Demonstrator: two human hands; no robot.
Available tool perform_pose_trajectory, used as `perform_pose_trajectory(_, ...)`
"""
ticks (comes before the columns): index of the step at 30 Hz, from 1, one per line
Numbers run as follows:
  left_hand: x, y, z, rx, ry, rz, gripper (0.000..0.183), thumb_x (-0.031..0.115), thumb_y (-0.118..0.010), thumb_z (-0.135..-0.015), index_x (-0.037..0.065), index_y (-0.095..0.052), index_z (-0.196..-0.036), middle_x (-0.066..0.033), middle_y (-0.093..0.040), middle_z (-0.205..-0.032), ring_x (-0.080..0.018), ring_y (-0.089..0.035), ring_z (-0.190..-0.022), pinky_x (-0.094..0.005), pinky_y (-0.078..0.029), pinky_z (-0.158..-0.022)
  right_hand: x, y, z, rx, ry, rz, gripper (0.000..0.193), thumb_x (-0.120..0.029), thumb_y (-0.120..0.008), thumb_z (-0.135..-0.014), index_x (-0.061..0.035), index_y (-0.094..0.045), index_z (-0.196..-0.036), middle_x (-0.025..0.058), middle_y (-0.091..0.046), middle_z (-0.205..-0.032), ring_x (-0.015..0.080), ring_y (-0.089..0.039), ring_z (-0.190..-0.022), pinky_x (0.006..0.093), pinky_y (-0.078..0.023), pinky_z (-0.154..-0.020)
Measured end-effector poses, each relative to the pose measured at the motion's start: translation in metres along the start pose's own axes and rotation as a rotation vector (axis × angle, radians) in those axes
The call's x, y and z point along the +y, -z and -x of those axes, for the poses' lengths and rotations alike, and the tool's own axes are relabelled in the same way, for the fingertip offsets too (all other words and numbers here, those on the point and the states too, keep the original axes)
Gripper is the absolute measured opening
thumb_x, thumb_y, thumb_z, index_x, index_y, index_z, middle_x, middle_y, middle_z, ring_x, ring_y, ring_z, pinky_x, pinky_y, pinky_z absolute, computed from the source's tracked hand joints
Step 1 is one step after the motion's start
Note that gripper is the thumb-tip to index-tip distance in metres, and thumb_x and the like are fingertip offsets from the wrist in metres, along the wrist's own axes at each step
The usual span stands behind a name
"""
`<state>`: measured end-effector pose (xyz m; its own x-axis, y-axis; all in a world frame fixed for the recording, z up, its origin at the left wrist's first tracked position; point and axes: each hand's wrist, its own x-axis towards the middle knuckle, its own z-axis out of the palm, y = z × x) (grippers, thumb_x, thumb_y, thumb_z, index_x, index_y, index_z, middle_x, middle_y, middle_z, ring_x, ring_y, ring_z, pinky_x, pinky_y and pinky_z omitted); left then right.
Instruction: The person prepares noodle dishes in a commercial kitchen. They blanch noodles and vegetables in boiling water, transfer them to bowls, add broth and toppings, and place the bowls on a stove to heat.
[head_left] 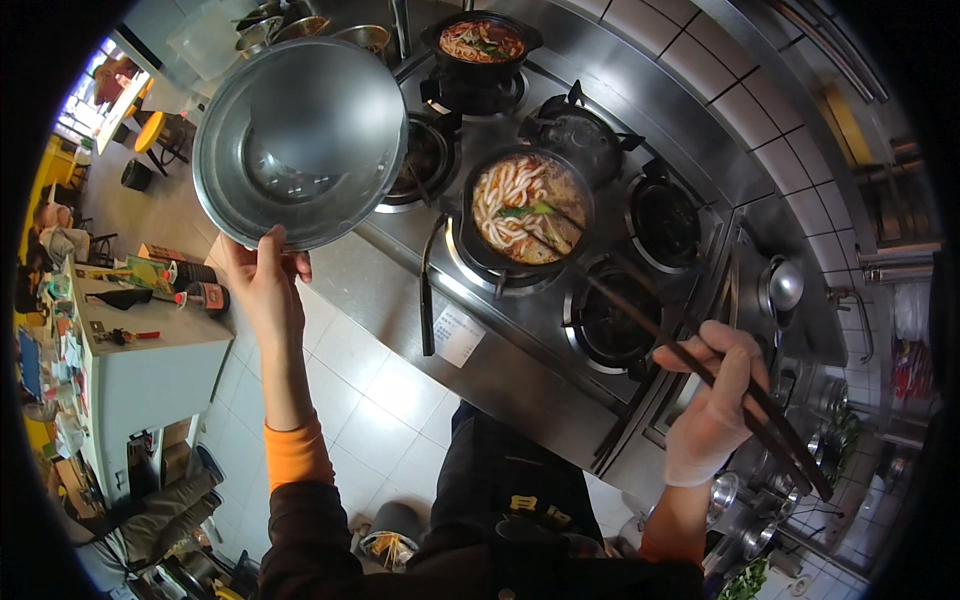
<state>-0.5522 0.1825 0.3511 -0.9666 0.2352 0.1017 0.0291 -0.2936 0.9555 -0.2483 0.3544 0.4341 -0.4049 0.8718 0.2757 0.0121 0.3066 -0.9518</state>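
Note:
My left hand (pixel 270 280) grips a metal bowl (pixel 225 170) by its near rim, holding it up left of the burners. Inside the bowl, only some wet residue shows at the bottom. In my right hand (pixel 712 400), which wears a clear glove, is a pair of long dark chopsticks (pixel 640 318). Their tips reach down into a black pot (pixel 580 240) on the middle front burner. Thick white noodles (pixel 505 195), a green leaf and reddish-brown broth fill this pot.
Another black pot (pixel 440 45) of noodles stands on the far burner. Bare burners (pixel 610 320) surround the middle pot. A ladle (pixel 785 285) rests at the right. On the left stands a white cabinet (pixel 150 385) with bottles (pixel 205 297); a grey bin (pixel 395 520) is below me.

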Motion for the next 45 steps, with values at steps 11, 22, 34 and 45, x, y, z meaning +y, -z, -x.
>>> perform_pose_trajectory(11, -0.002, -0.001, 0.004, 0.009, -0.011, 0.015, 0.019, -0.002, -0.048, -0.083, 0.004, -0.044, -0.101, -0.0048, -0.051, -0.072, -0.0130, -0.045, -0.041, -0.0233, -0.036, -0.038, 0.067, -0.018, -0.022, 0.157, -0.174, 0.150, 0.018, -0.008, -0.040, -0.091, 0.0034, -0.052, -0.098, 0.0109, -0.048, -0.095, 0.0268, -0.064, -0.078, 0.0300, -0.054, -0.073)
perform_pose_trajectory(22, -0.007, 0.008, 0.003, 0.029, 0.018, 0.000, 0.026, -0.001, -0.048, -0.084, 0.007, -0.040, -0.107, -0.0047, -0.051, -0.075, -0.0124, -0.044, -0.041, -0.0233, -0.036, -0.038, 0.064, 0.006, -0.015, 0.460, -0.333, -0.357, 0.035, -0.032, -0.049, -0.090, 0.0035, -0.049, -0.091, 0.0133, -0.052, -0.093, 0.0295, -0.061, -0.070, 0.0361, -0.054, -0.067)
perform_pose_trajectory(34, -0.007, 0.005, 0.008, 0.039, 0.014, 0.014, 0.023, 0.000, -0.052, -0.083, 0.007, -0.046, -0.104, -0.0028, -0.054, -0.076, -0.0093, -0.044, -0.043, -0.0206, -0.035, -0.038, 0.021, -0.006, -0.002, -0.097, 0.218, 0.391, 0.020, -0.009, -0.039, -0.092, 0.0054, -0.054, -0.091, 0.0153, -0.059, -0.084, 0.0224, -0.065, -0.067, 0.0263, -0.050, -0.065)
perform_pose_trajectory(45, -0.008, 0.012, 0.010, 0.059, 0.004, -0.013, 0.027, -0.002, -0.048, -0.083, 0.006, -0.042, -0.109, -0.0043, -0.051, -0.074, -0.0114, -0.043, -0.040, -0.0232, -0.035, -0.037, 0.004, 0.006, -0.007, -0.053, 0.318, 0.389, 0.027, -0.007, -0.031, -0.090, 0.0078, -0.053, -0.086, 0.0167, -0.056, -0.075, 0.0216, -0.062, -0.060, 0.0270, -0.050, -0.055)
